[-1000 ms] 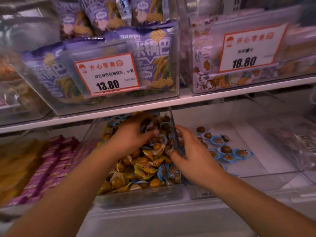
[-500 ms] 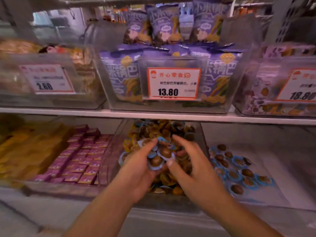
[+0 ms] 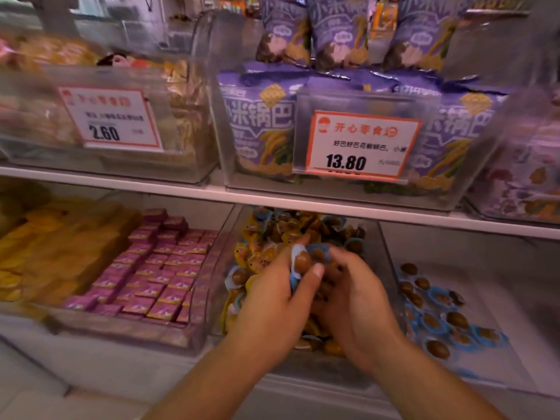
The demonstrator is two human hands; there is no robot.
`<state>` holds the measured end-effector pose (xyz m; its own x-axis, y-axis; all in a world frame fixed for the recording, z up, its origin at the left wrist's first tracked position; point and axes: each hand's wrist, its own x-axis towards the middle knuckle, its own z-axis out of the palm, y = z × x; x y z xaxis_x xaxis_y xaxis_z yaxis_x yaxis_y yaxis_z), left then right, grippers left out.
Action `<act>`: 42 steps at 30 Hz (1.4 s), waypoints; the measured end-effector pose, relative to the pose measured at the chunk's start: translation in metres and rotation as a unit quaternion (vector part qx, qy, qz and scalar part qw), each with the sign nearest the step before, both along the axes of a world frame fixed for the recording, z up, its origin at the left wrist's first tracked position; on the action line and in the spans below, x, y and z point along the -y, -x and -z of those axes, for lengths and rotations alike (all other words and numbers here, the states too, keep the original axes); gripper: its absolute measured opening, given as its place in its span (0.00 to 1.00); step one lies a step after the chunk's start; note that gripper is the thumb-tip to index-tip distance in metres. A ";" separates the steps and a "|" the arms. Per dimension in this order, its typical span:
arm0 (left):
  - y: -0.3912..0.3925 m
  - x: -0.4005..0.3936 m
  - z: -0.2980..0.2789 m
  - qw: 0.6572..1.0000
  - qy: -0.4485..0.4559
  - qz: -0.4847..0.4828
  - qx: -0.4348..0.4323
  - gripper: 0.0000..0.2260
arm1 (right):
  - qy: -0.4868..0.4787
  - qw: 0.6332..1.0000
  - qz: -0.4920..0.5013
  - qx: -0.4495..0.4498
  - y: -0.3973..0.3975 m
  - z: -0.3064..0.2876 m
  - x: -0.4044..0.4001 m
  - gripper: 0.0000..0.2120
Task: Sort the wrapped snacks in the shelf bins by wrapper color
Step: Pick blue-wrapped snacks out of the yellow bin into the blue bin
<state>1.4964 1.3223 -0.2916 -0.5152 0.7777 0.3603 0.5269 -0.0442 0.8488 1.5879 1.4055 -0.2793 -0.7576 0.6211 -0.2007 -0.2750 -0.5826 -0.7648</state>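
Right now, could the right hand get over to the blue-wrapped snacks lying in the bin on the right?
Probably yes. The right hand is in the mixed bin beside them, and only the clear divider wall separates it from the blue-wrapped snacks; that bin looks open above.

**Store shelving, close up**

I see two tiers of white shelf boards [image 3: 303, 201] filling my view, lined with clear plastic tubs [image 3: 194, 174]. Orange-framed price tags [image 3: 360, 147] read 13.80 and 2.60. Purple bags [image 3: 260, 128] stand behind the upper board. Light is dim and warm, edges blurred.
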 end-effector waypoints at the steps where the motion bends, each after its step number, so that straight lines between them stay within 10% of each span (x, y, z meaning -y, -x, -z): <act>1: -0.002 -0.002 0.003 0.997 0.011 -0.013 -0.069 0.16 | 0.054 0.998 0.017 -0.024 0.000 -0.002 0.003 0.19; 10: -0.028 -0.020 0.003 0.984 0.034 0.025 -0.174 0.38 | 0.166 0.985 0.018 -0.043 -0.021 -0.014 0.009 0.17; 16: -0.046 -0.031 -0.004 0.940 0.163 -0.018 -0.299 0.35 | 0.134 0.988 0.067 0.024 -0.036 -0.007 0.006 0.11; 23: -0.056 -0.043 -0.019 0.994 0.096 0.048 -0.015 0.29 | 0.228 0.968 0.091 -0.048 -0.052 -0.011 -0.002 0.15; 31: -0.049 -0.042 -0.007 0.973 -0.088 -0.037 0.208 0.12 | 0.254 0.962 0.083 -0.065 -0.045 -0.009 -0.001 0.23; 36: -0.058 -0.028 -0.002 0.995 -0.087 0.003 -0.056 0.16 | 0.144 0.989 0.018 -0.030 -0.042 -0.013 0.000 0.14; 42: -0.036 -0.020 0.002 0.973 -0.104 0.035 -0.205 0.17 | -0.215 0.963 0.134 0.091 -0.073 -0.025 -0.045 0.04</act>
